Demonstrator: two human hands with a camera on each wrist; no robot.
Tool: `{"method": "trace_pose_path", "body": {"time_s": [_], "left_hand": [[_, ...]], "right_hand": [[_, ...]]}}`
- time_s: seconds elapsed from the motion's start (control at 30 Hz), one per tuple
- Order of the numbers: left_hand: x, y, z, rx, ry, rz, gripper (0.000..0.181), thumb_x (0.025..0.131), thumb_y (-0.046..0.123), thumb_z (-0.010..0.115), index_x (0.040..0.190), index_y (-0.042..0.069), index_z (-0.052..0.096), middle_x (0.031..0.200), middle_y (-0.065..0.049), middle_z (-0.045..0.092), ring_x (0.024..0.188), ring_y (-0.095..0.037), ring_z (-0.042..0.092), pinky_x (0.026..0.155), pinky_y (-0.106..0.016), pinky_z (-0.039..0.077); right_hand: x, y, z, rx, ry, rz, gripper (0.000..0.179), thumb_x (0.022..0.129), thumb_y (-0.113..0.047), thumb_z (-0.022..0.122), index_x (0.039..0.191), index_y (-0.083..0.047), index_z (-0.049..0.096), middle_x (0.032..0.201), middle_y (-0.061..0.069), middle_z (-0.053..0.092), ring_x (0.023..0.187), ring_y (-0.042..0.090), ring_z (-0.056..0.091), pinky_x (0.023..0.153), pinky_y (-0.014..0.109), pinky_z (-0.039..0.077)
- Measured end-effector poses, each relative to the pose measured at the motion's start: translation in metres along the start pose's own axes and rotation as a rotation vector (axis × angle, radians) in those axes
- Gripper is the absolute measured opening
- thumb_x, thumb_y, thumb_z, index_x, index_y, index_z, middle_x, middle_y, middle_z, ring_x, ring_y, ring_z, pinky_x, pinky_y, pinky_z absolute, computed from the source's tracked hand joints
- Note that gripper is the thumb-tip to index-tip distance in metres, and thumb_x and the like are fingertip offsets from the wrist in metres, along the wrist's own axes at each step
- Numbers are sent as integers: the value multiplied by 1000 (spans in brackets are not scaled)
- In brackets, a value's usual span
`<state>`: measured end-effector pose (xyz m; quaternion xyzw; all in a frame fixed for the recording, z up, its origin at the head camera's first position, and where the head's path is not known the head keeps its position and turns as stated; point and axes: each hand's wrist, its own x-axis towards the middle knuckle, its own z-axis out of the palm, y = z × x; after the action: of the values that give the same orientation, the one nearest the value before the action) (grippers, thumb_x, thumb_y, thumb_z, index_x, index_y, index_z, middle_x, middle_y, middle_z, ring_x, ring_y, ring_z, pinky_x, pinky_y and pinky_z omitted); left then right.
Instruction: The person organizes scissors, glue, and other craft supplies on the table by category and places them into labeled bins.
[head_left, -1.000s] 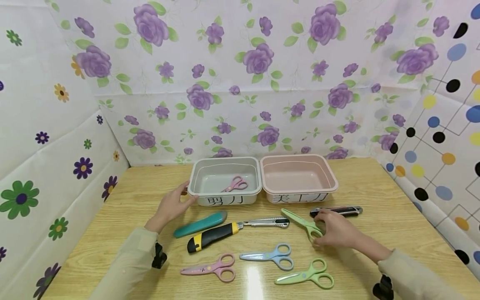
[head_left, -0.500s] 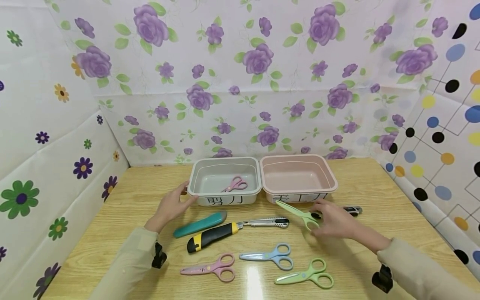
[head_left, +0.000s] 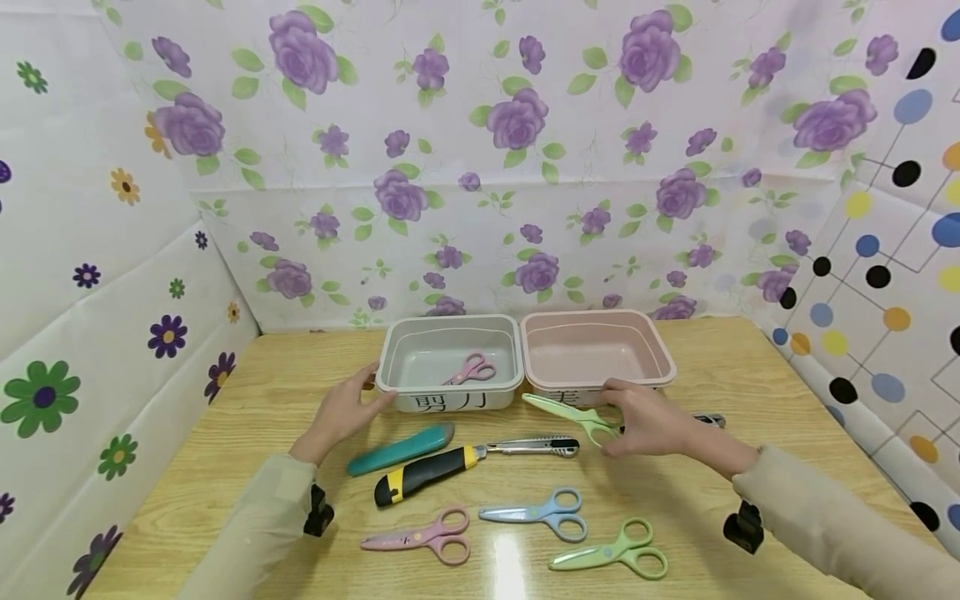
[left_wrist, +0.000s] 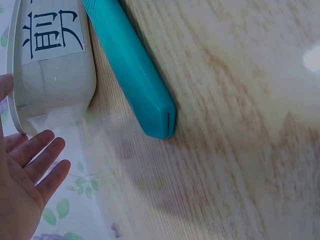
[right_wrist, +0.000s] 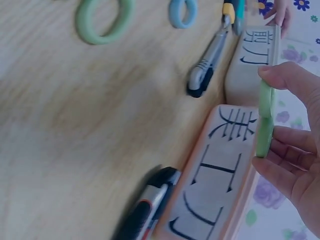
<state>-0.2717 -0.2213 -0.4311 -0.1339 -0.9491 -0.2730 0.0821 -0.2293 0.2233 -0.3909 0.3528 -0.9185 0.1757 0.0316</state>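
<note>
My right hand (head_left: 648,421) pinches a pair of green scissors (head_left: 558,408) by the handle loops, blades pointing left, in front of the pink bin (head_left: 660,358). In the right wrist view the thumb and fingertips hold the green handle (right_wrist: 265,115) edge-on. My left hand (head_left: 348,417) rests at the left front corner of the grey bin (head_left: 510,367), its thumb at the rim. In the left wrist view the fingers of the left hand (left_wrist: 30,170) are extended beside the bin's corner. A pair of pink scissors (head_left: 475,368) lies inside the grey bin.
On the table lie a teal cutter (head_left: 401,450), a black-and-yellow utility knife (head_left: 427,477) and a silver one (head_left: 532,445). Nearer are pink scissors (head_left: 420,537), blue scissors (head_left: 536,512) and more green scissors (head_left: 611,552). A black utility knife (right_wrist: 147,205) lies before the pink bin.
My right hand has lifted the green scissors off the table and carried them left, towards the bins. My left hand has stayed at the grey bin.
</note>
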Motion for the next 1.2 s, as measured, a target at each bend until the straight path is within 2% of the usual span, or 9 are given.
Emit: {"method": "trace_pose_path", "body": {"time_s": [0.23, 0.4, 0.57, 0.83, 1.07, 1.2], "left_hand": [[0, 1, 0, -3, -8, -14, 72, 87, 47, 55, 137, 0, 36, 116, -19, 59, 104, -34, 56, 82, -52, 45], [0, 3, 0, -28, -4, -12, 71, 86, 46, 56, 137, 0, 36, 115, -19, 59, 104, -34, 56, 81, -51, 46], [1, 4, -1, -28, -6, -21, 70, 87, 44, 56, 137, 0, 36, 115, -19, 59, 104, -34, 55, 82, -51, 45], [1, 5, -1, -18, -3, -24, 68, 86, 42, 57, 137, 0, 37, 115, -18, 59, 105, -34, 55, 82, -52, 45], [1, 6, 0, -23, 2, -19, 66, 87, 39, 58, 136, 1, 38, 114, -18, 60, 105, -35, 55, 82, -53, 44], [0, 5, 0, -26, 8, -10, 66, 87, 40, 58, 136, 1, 39, 113, -18, 60, 105, -35, 55, 81, -53, 45]], "right_hand": [[14, -5, -9, -17, 19, -84, 49, 62, -29, 79, 103, -5, 65, 92, -1, 55, 75, 11, 51, 63, 25, 45], [26, -10, -16, -52, 43, -111, 49, 60, -31, 81, 98, -5, 65, 93, 2, 57, 78, 14, 55, 65, 26, 47], [39, -15, -19, -71, 36, -114, 48, 60, -30, 80, 98, -5, 65, 96, 4, 58, 80, 16, 56, 65, 26, 48], [57, -22, -20, -66, 10, -70, 48, 63, -27, 78, 103, -5, 64, 99, 5, 57, 83, 17, 56, 67, 29, 47], [76, -27, -20, -45, 8, -87, 45, 66, -27, 75, 103, -4, 65, 99, 5, 57, 81, 16, 55, 67, 27, 46], [88, -30, -19, -42, 32, -125, 39, 68, -25, 73, 100, -4, 66, 96, 4, 58, 79, 13, 53, 68, 26, 47]]}}
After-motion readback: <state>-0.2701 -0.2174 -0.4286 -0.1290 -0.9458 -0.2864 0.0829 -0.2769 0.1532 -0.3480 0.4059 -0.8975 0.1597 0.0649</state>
